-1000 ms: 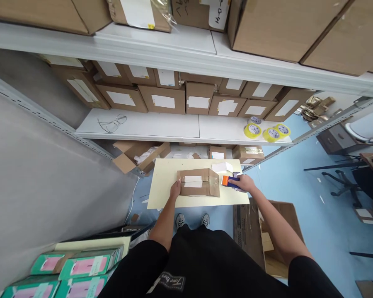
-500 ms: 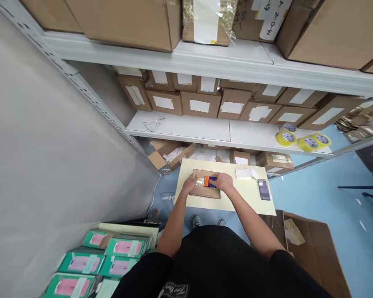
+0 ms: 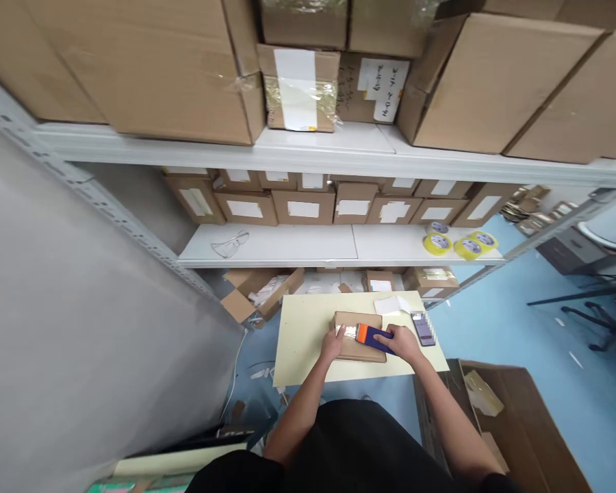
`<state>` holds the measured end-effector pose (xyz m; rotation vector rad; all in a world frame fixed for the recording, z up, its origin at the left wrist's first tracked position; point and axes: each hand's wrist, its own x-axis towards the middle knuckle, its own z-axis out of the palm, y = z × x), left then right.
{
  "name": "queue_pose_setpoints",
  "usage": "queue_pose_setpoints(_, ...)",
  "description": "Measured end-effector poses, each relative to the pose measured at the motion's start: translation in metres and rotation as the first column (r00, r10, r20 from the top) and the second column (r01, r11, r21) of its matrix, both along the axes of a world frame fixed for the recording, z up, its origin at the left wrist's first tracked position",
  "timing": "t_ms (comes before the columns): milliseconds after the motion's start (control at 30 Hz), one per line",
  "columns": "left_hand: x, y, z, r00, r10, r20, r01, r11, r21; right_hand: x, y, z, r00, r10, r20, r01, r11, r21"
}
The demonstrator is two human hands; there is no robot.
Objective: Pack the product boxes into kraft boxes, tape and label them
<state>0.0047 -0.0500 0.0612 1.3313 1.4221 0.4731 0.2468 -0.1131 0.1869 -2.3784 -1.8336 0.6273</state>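
Note:
A flat cardboard box (image 3: pixel 359 352) lies on the pale yellow tabletop (image 3: pixel 300 342). My left hand (image 3: pixel 331 344) grips its left edge, with the thumb on top by a shiny, clear-looking strip (image 3: pixel 349 333). In my right hand (image 3: pixel 403 342) is a flat, dark blue and orange object (image 3: pixel 372 336). Its orange end points left and meets the strip, while its blue end runs into my fingers. I cannot make out its kind. Right of the box lie a phone (image 3: pixel 423 329) and white paper (image 3: pixel 390 305).
Shelving (image 3: pixel 308 159) with cardboard boxes rises behind the table. Yellow tape rolls (image 3: pixel 437 243) and clear glasses (image 3: pixel 230 244) rest on the middle shelf. An open carton (image 3: pixel 526 418) stands at lower right, and another open box (image 3: pixel 261 291) behind the table's left end.
My right hand has moved right along the blue and orange object, so more of its blue part shows, and the object is tilted. The camera view has tipped upward.

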Motion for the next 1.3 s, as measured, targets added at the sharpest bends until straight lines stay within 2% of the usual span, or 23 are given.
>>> queue_pose_setpoints(100,0.020,0.007,-0.003,0.998,-0.065,0.003,0.065,0.997,0.039,0.048,-0.022,0.004,0.994,-0.108,-0.010,0.108,0.994,-0.028)
queue_pose_setpoints(233,0.024,0.017,-0.010,0.995,-0.100,0.021,0.099,0.994,0.048,0.114,-0.052,0.014,0.968,-0.237,-0.079,0.233,0.970,-0.065)
queue_pose_setpoints(300,0.023,0.019,-0.014,0.995,-0.091,0.035,0.089,0.995,0.035,0.132,-0.058,0.014,0.956,-0.270,-0.112,0.263,0.962,-0.074)
queue_pose_setpoints(400,0.017,0.024,-0.017,0.994,-0.083,0.063,0.083,0.997,0.009,0.133,-0.048,0.004,0.952,-0.278,-0.128,0.269,0.960,-0.081)
queue_pose_setpoints(500,-0.001,0.033,-0.019,0.989,-0.073,0.125,0.077,0.997,-0.022,0.114,-0.021,-0.009,0.957,-0.240,-0.163,0.232,0.970,-0.070)
queue_pose_setpoints(633,-0.046,0.051,-0.022,0.971,-0.044,0.234,0.070,0.992,-0.101,0.073,0.012,-0.019,0.954,-0.113,-0.277,0.110,0.994,-0.027)
queue_pose_setpoints(733,-0.090,0.065,-0.022,0.999,0.010,0.053,-0.004,0.993,-0.114,0.022,0.033,-0.019,0.951,-0.029,-0.306,0.032,0.999,0.003)
queue_pose_setpoints(833,-0.132,0.074,-0.018,0.979,0.123,-0.165,-0.134,0.989,-0.060,-0.046,0.053,-0.016,0.969,0.068,-0.236,-0.062,0.998,0.031)
queue_pose_setpoints(933,-0.160,0.073,-0.012,0.951,0.221,-0.215,-0.227,0.974,-0.004,-0.114,0.070,-0.013,0.985,0.130,-0.110,-0.131,0.991,-0.008)
queue_pose_setpoints(1033,-0.166,0.058,-0.012,0.957,0.232,-0.172,-0.232,0.973,0.021,-0.162,0.081,-0.014,0.975,0.220,-0.026,-0.222,0.970,-0.099)
queue_pose_setpoints(1100,-0.158,0.043,-0.018,0.970,0.214,-0.117,-0.215,0.977,0.003,-0.177,0.084,-0.018,0.960,0.281,-0.003,-0.278,0.948,-0.156)
queue_pose_setpoints(1200,-0.138,0.018,-0.035,0.968,0.251,-0.015,-0.251,0.968,-0.028,-0.177,0.083,-0.024,0.951,0.310,0.006,-0.301,0.929,-0.215)
queue_pose_setpoints(1300,-0.112,0.002,-0.052,0.951,0.303,0.060,-0.301,0.953,-0.047,-0.162,0.080,-0.029,0.959,0.285,0.010,-0.274,0.931,-0.241)
